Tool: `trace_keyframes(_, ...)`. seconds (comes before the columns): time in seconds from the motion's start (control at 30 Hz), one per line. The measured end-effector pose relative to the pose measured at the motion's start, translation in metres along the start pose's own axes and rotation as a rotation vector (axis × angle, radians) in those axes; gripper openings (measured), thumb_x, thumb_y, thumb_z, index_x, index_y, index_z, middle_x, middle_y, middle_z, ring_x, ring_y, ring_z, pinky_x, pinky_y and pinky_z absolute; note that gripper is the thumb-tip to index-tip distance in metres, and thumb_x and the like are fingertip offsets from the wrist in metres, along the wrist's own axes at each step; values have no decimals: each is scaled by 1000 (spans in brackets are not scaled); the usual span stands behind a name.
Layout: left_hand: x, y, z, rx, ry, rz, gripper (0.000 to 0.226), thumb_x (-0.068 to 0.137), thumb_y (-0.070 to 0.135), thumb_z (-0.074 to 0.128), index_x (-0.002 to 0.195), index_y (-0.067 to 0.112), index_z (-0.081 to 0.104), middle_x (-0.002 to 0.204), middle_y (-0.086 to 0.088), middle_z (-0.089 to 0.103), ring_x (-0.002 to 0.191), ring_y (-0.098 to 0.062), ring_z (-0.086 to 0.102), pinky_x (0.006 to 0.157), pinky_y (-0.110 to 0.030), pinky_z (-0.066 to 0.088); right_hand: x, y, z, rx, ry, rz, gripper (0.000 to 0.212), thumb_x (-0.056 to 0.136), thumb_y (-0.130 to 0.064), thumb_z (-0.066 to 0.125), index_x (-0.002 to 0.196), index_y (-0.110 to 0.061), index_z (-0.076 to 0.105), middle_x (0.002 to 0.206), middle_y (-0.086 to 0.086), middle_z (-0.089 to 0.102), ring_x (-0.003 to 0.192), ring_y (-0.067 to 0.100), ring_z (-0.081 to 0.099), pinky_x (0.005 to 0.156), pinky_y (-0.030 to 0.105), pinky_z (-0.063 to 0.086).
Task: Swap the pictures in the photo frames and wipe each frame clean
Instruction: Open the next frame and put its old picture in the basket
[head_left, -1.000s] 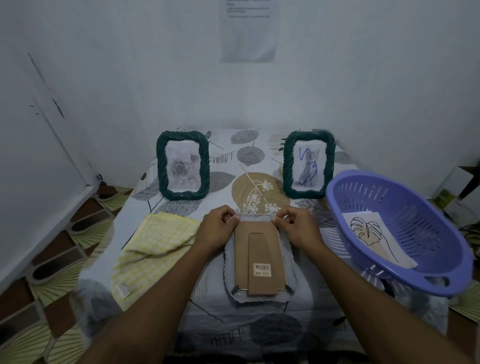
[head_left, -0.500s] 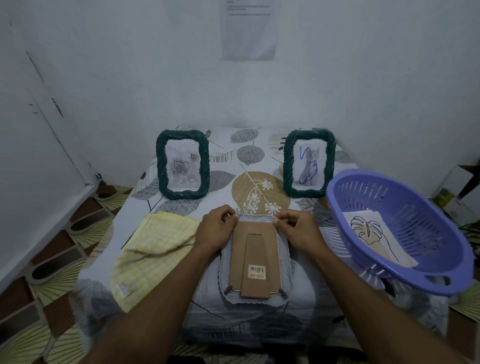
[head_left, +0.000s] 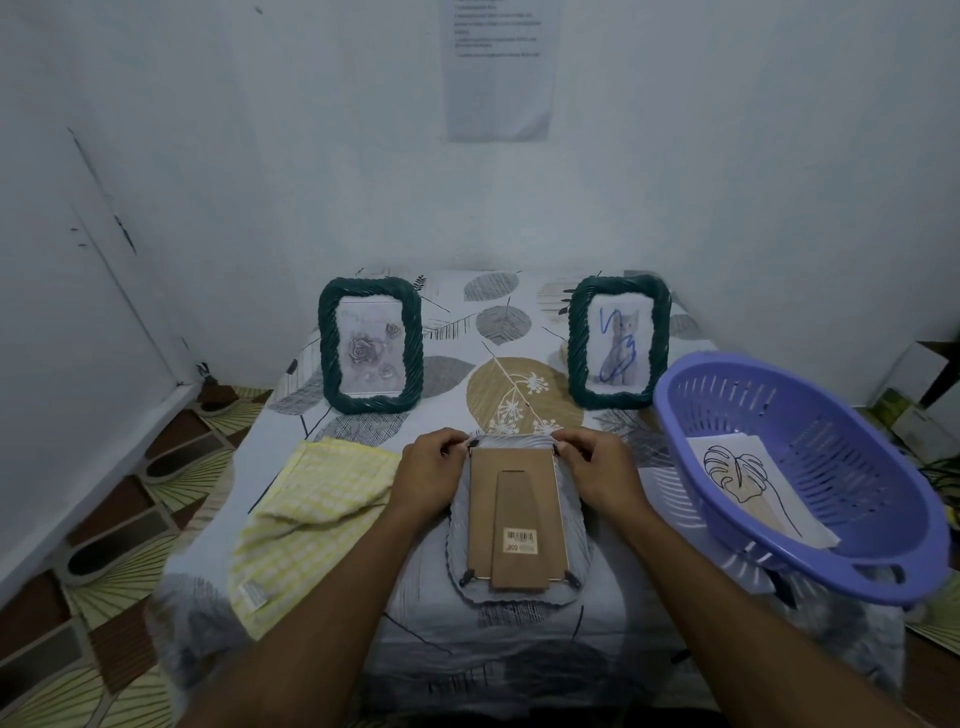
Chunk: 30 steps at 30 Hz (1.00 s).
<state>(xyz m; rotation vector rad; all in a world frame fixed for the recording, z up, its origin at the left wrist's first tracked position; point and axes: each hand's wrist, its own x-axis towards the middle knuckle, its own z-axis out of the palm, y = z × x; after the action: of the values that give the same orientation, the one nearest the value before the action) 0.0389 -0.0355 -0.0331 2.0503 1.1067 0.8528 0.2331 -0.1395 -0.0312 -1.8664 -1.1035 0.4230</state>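
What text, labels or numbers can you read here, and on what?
Paper sheet on the wall: printed lines, too blurred to read.
Sticker on the face-down frame: a barcode, print beneath too small.
Tag on the yellow cloth: too small.
No text is legible.

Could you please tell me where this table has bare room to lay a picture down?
The widest bare patch lies between the rose frame and the cat frame, beyond the face-down frame. A narrower strip runs along the near edge. The yellow cloth fills the left front, the basket the right.
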Motion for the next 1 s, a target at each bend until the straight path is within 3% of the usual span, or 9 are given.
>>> trace_keyframes(0.1, -2, -1, -2, 31, 14, 23, 22, 92, 14, 56, 107, 7, 71, 104, -6, 71, 93, -17, 63, 85, -28, 49, -3, -5, -4, -27, -6, -17, 27, 96, -10, 56, 120, -10, 66, 116, 4, 69, 97, 11, 61, 86, 25, 45)
trace_keyframes(0.23, -9, 8, -7, 131, 24, 101, 25, 91, 15, 57, 111, 4, 66, 106, -12, 65, 92, -23, 61, 82, -30, 48, -15, -11, -15, -32, -28, -29, 27, 94, -12, 59, 120, -13, 66, 117, 3, 68, 94, 14, 63, 81, 30, 51)
trace_keyframes(0.37, -32, 14, -17, 165, -6, 171, 31, 89, 17, 59, 117, 4, 63, 110, -13, 62, 94, -24, 62, 83, -34, 51, -42, -13, -26, -79, -40, -76, 27, 91, -15, 62, 118, -14, 66, 113, 2, 69, 91, 11, 61, 74, 16, 45)
trace_keyframes(0.47, -58, 14, -22, 205, -61, 202, 39, 83, 25, 58, 117, 6, 63, 108, -12, 63, 89, -21, 60, 81, -33, 50, -66, -13, -32, -135, -5, -79, 29, 88, -20, 66, 117, -17, 67, 111, 1, 70, 85, 12, 63, 75, 23, 47)
trace_keyframes(0.57, -81, 16, -23, 210, -43, 179, 38, 84, 23, 64, 119, 8, 63, 105, -9, 63, 82, -15, 54, 77, -28, 45, -90, -13, -35, -179, 6, -103, 29, 86, -23, 68, 114, -18, 68, 106, 1, 71, 77, 14, 64, 77, 28, 50)
trace_keyframes(0.7, -96, 16, -25, 141, -30, 105, 39, 78, 21, 73, 116, 11, 64, 92, -4, 64, 81, -16, 58, 77, -26, 46, -112, -15, -33, -211, -65, -78, 35, 80, -23, 72, 115, -21, 67, 97, 5, 71, 85, 17, 65, 82, 31, 53)
trace_keyframes(0.77, -100, 17, -28, 72, -30, 48, 40, 74, 16, 77, 113, 11, 66, 80, -1, 63, 77, -14, 60, 77, -28, 49, -117, -17, -33, -182, -74, -46, 36, 79, -22, 74, 114, -22, 67, 87, 7, 72, 82, 18, 66, 79, 28, 53)
trace_keyframes(0.87, -102, 16, -30, -9, -35, -10, 40, 73, 10, 78, 111, 12, 67, 80, -4, 67, 76, -14, 62, 79, -30, 52, -118, -19, -32, -126, -65, -6, 35, 78, -20, 77, 112, -23, 68, 80, 10, 71, 76, 18, 67, 70, 22, 47)
trace_keyframes(1.0, -100, 13, -28, -47, -36, -25, 44, 68, 18, 85, 108, 15, 66, 74, -2, 63, 70, -12, 59, 65, -7, 41, -116, -17, -27, -99, -48, 35, 36, 75, -23, 80, 110, -24, 69, 74, 8, 69, 70, 18, 65, 65, 23, 47)
